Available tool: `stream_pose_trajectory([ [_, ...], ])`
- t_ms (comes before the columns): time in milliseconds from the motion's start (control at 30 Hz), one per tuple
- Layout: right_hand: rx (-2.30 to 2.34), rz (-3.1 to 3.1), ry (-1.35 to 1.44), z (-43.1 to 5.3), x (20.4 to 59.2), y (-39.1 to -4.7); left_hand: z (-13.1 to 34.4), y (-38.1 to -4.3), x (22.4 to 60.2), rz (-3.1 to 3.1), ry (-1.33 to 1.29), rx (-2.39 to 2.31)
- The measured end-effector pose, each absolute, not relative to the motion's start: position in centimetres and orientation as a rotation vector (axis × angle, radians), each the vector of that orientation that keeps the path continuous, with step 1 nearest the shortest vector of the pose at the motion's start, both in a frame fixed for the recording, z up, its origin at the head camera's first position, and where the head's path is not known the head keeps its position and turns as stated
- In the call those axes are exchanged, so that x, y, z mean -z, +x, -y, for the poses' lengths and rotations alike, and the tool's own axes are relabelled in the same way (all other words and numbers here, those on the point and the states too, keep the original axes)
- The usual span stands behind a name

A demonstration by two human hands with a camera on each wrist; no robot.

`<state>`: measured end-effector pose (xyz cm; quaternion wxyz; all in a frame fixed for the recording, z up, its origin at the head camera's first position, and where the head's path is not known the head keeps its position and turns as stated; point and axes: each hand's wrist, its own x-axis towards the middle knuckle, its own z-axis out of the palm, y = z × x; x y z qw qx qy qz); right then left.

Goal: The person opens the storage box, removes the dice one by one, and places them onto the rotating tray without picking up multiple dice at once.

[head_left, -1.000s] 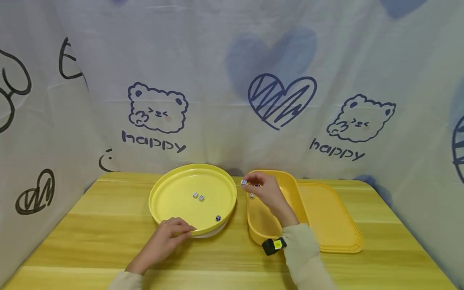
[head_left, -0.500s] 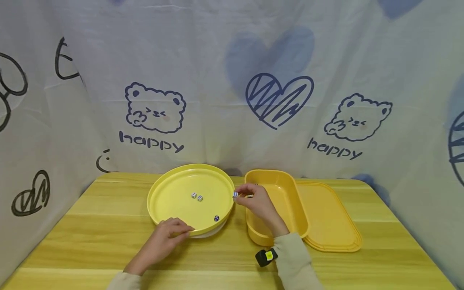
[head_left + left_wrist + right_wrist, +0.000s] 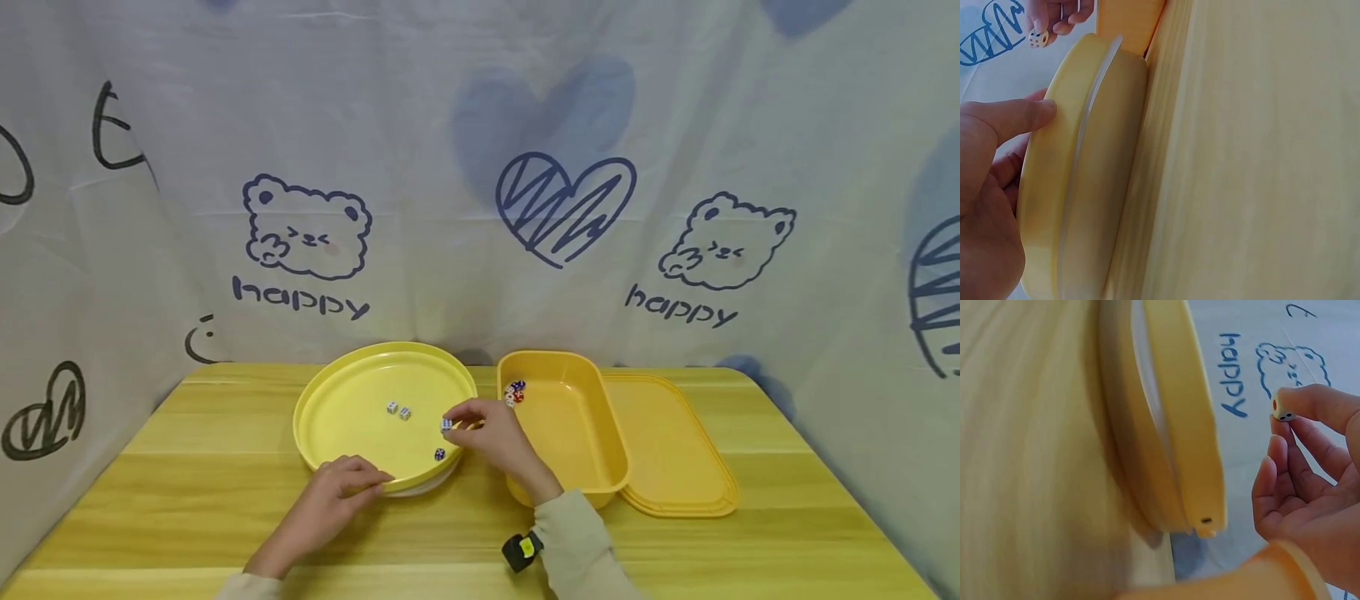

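My left hand (image 3: 341, 492) pinches the near rim of a round yellow tray (image 3: 337, 454), its thumb (image 3: 1029, 119) pressed on the outer wall. Two white dice sit near the tray's middle, one white die (image 3: 392, 407) just left of the other. A dark blue die (image 3: 439, 454) lies toward the near right rim. Over the tray's right side, my right hand (image 3: 491, 433) holds a white die (image 3: 1283, 406) between thumb and fingertips. The left wrist view shows this same die (image 3: 1039, 39) above the rim.
Right of the tray stands an orange-yellow rectangular box (image 3: 617, 433), with several red, white and blue dice (image 3: 514, 392) in its far left corner. Its flat lid (image 3: 675, 442) lies to the right on the wooden table (image 3: 187, 467). A printed cloth (image 3: 427, 208) hangs behind.
My right hand has carried the white die left and nearer, from above the box to over the round tray. The dice in the box are now uncovered. My left hand keeps its hold.
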<state>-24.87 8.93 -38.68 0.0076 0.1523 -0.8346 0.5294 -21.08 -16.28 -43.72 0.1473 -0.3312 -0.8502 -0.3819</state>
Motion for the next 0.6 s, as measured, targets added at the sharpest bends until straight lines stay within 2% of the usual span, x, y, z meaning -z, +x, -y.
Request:
stream_pose_trajectory([
  [300,-1.628,2.629,0.635,-6.7,39.8,-23.9,16.1,-21.0,43.7,2.409,-0.962,1.098],
  [600,-1.612,2.62,0.614,-6.2,40.4,-23.9,16.0,-21.0,43.7,2.377,-0.977,1.108],
])
